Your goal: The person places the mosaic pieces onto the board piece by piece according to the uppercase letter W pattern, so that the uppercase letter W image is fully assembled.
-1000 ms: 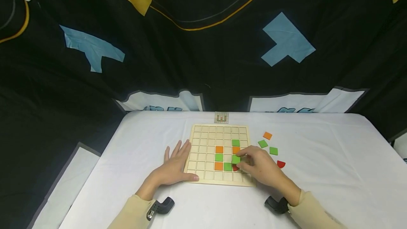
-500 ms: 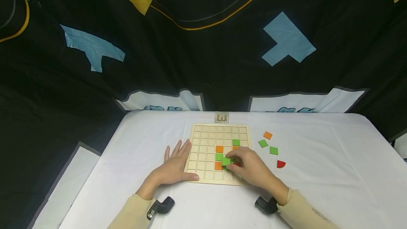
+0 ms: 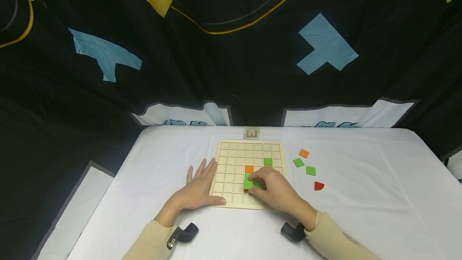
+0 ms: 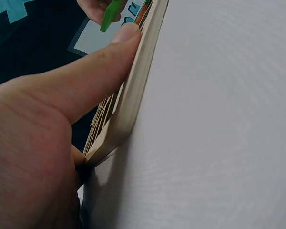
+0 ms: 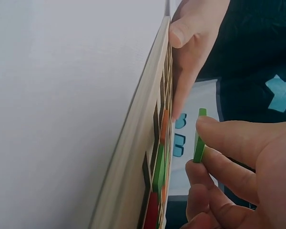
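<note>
A wooden grid board (image 3: pixel 227 177) lies on the white table. My left hand (image 3: pixel 195 191) rests at its left side with fingers straight, the thumb (image 4: pixel 100 67) over the front-left corner. Above the board, my right hand (image 3: pixel 279 191) pinches a green square tile (image 5: pixel 199 138) between thumb and fingers, apart from the grid in the right wrist view. In the grid sit an orange tile (image 3: pixel 249 169), a green tile (image 3: pixel 268 161) and other pieces. A red piece (image 5: pixel 151 212) shows low in the right wrist view. The right hand hides part of the grid.
Right of the board lie a loose orange tile (image 3: pixel 304 153), two green tiles, one nearer the board (image 3: pixel 298 163) and one farther right (image 3: pixel 311 171), and a red quarter-circle piece (image 3: pixel 319 186). A small patterned card (image 3: pixel 251 133) lies behind the board. A dark printed cloth (image 3: pixel 231 71) hangs beyond the table.
My right hand has moved left across the board with the green tile, from the right-hand columns to above the column of orange and green tiles. The left hand stays put.
</note>
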Demonstrator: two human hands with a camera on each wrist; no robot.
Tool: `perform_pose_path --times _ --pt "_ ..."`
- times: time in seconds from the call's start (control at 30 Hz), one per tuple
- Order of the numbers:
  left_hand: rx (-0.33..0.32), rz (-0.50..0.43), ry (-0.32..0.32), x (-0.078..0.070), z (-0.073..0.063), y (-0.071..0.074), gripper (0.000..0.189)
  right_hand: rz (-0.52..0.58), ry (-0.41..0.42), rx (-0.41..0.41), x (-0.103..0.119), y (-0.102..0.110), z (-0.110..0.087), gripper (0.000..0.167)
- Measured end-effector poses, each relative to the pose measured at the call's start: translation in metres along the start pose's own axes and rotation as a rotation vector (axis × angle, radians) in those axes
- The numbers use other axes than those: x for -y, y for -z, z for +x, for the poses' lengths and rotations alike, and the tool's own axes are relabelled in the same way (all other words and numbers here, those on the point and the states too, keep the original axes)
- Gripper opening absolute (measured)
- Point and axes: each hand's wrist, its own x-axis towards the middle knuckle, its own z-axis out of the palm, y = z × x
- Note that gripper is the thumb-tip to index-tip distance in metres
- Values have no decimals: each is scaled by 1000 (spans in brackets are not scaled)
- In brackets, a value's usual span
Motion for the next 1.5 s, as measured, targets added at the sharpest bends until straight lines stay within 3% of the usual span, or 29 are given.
perform_pose_path --times 0.37,0.73,1.5 --pt "1 2 -3 2 1 -1 125 -48 12 17 7 -5 7 22" --pt "-1 -10 -10 1 0 -1 125 -9 21 56 6 -10 12 23" --pt "-5 -2 -20 2 -1 0 123 -110 79 103 11 -16 21 22"
